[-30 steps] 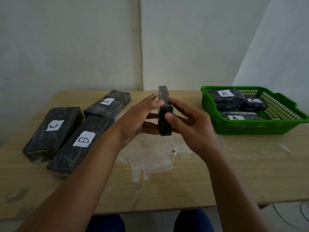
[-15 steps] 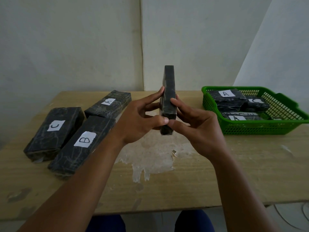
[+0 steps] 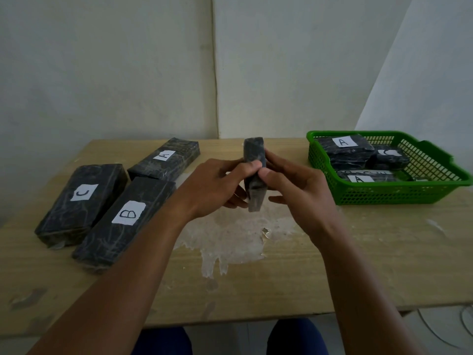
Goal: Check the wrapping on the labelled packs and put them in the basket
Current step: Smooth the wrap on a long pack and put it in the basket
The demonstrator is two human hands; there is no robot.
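A black wrapped pack (image 3: 254, 155) stands on edge above the table's middle, its label hidden. My left hand (image 3: 217, 185) grips its left side and my right hand (image 3: 297, 190) its right side, thumbs meeting on the near edge. Three more packs lie flat at the left: pack C (image 3: 82, 201), pack B (image 3: 125, 221) and pack A (image 3: 166, 160). The green basket (image 3: 389, 196) at the right holds several packs, among them a top one labelled A (image 3: 345, 149).
The wooden table (image 3: 358, 252) has a pale peeled patch (image 3: 230, 239) under my hands. White walls rise just behind the table. My knees in blue trousers (image 3: 294, 336) show below the front edge.
The pack was tipped up higher half a second ago; it has now come back down and is turned in my hands, which stay on it.
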